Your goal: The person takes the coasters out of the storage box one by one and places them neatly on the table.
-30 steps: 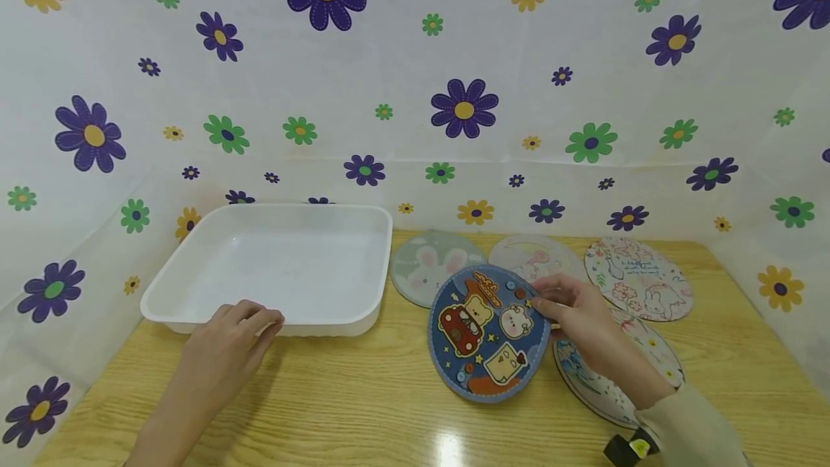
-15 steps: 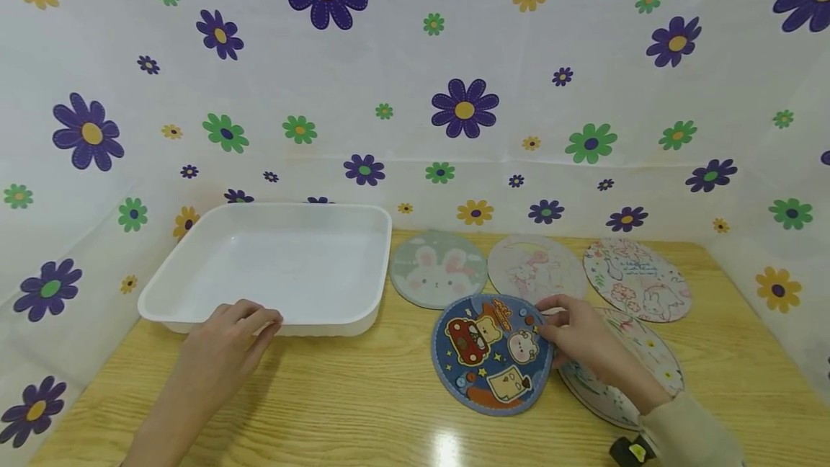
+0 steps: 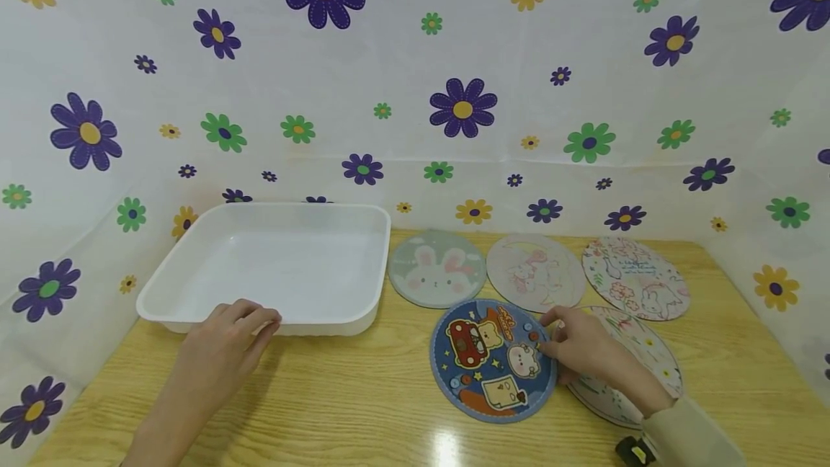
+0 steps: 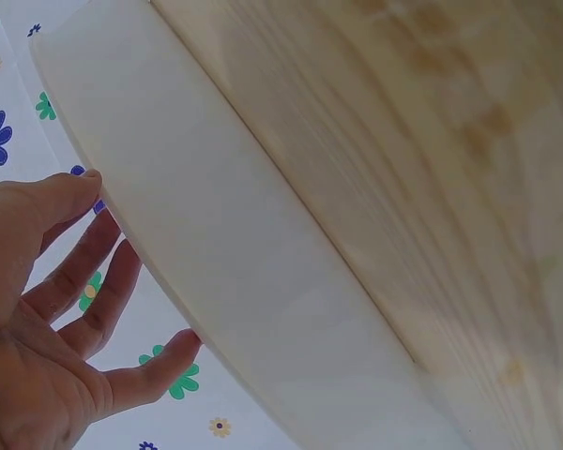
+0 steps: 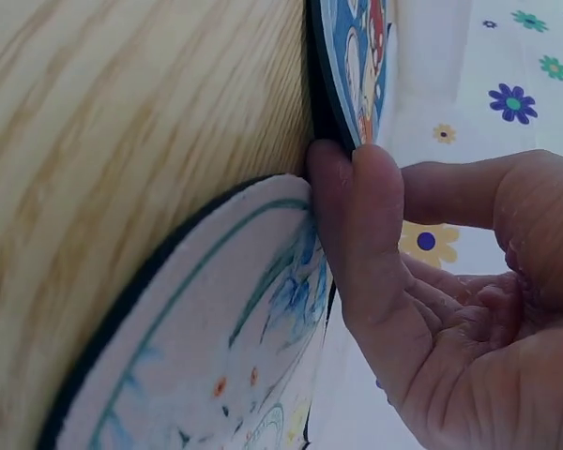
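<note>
My right hand [image 3: 586, 344] pinches the right edge of a round blue mouse pad [image 3: 480, 380] with cartoon bears and a red car on it. In the right wrist view, thumb and a finger meet at that pad's edge, and its dark underside shows close over the table. Just below the fingers lies a pale floral mouse pad [image 5: 235, 328], partly covered by my right hand in the head view. On the left, my left hand [image 3: 227, 344] holds the front rim of a white plastic tray [image 3: 331, 326], its fingertips spread along the edge in the left wrist view.
Along the back of the wooden table [image 3: 350, 395] lie a grey-green rabbit pad [image 3: 437, 272], a pale pink pad [image 3: 534, 272] and a white floral pad [image 3: 638, 279]. A flower-printed cloth [image 3: 389, 56] stands behind. A small black item [image 3: 634, 451] sits by the right sleeve.
The blue mouse pad has come down toward the table and nearer me, now lying flatter, with my right hand still at its edge. My left hand has stayed on the tray rim.
</note>
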`<state>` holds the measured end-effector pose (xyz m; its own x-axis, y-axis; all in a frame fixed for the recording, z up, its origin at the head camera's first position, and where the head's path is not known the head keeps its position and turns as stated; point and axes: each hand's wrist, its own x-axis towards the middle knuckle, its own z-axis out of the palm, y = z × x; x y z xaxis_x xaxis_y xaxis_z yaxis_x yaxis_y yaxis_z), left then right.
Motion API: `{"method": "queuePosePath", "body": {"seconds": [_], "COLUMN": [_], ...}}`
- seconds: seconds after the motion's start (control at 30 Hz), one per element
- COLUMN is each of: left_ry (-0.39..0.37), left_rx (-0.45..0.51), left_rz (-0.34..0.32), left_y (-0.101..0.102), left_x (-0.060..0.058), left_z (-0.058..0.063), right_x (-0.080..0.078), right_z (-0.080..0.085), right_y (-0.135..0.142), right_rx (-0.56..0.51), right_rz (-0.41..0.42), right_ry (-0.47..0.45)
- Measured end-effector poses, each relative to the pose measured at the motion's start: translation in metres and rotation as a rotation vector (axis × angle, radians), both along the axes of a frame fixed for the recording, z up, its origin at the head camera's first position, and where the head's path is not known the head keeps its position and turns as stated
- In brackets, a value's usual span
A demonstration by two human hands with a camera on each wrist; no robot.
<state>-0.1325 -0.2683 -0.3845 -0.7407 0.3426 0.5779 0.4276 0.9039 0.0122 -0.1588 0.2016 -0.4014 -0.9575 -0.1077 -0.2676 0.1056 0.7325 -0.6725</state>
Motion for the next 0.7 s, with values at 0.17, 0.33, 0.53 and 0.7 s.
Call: {"method": "queuePosePath", "body": {"seconds": [0.17,0.33,0.53,0.7], "left_ry": [0.008,0.011,0.010,0.013], "left_rx": [0.001,-0.002,-0.001,0.005], "left_rz": [-0.004,-0.004,-0.002,-0.004], "left_y": [-0.0011,-0.0016,-0.0018,-0.0014], "left_x": [-0.0002,-0.0001,-0.0006,-0.0008], "left_z": [-0.0010,-0.0019,-0.0025,-0.0018], "right_x": [0.0002,0.0003,0.0011,-0.0008], "right_z": [0.0002,-0.0005,-0.0026,-0.0045], "right_y": [-0.0004,-0.0009,-0.0016,-0.0003], "right_rx": [0.074,0.129,0.132,0.143], "right_rz": [0.020,0.052,0.061,0.063], "right_ry": [0.006,0.014,0.043,0.108]}}
